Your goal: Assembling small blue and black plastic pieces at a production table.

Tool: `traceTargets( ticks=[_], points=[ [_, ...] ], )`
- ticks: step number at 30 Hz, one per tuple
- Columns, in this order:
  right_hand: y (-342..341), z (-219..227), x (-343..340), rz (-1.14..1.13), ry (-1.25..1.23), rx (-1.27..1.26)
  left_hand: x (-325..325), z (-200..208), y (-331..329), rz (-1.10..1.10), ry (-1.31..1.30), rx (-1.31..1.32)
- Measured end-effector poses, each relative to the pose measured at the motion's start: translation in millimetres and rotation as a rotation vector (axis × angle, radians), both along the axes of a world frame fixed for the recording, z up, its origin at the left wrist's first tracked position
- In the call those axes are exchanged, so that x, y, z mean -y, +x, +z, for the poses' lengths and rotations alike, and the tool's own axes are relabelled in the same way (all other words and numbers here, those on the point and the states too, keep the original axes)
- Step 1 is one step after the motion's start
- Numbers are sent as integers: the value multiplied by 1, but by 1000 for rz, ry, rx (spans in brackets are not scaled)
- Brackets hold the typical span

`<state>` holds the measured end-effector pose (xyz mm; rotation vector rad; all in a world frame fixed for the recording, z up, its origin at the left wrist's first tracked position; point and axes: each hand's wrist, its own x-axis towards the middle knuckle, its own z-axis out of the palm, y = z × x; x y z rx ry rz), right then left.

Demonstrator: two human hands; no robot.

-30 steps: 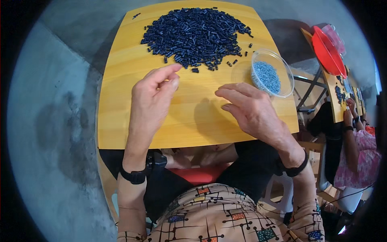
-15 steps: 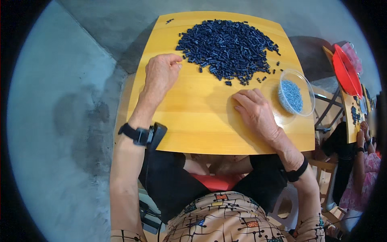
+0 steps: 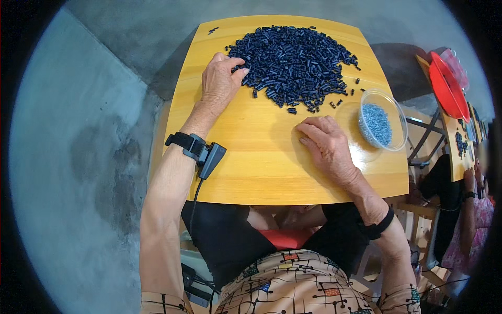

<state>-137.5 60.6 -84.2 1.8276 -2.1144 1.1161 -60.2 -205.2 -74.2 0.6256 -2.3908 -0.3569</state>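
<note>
Two bare hands show in my remote view above a yellow surface (image 3: 246,172). Toward its far side lies a broad heap of small dark tubes (image 3: 293,63). At the heap's left edge the left hand (image 3: 221,81) has a narrow grip, thumb close to forefinger; I cannot tell whether it holds a tube. The right hand (image 3: 327,146) is curled below the heap, its grip hidden from me, beside a clear tub (image 3: 398,125) of pale-blue bits (image 3: 375,124).
</note>
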Motion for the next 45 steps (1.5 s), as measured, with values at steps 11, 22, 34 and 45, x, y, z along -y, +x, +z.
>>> traceTargets(
  ticks=[11, 22, 34, 45],
  points=[
    [1, -3, -2, -1, -11, 41, -6, -15, 1, -155, 9, -4],
    [1, -1, -2, -6, -9, 21, -50, -17, 36, -103, 104, -51],
    [4, -3, -4, -24, 22, 25, -99, -13, 51, -215, 421, -179],
    [-1, -10, -3, -18, -59, 16, -162, -1, 80, -398, 96, -99]
  ],
)
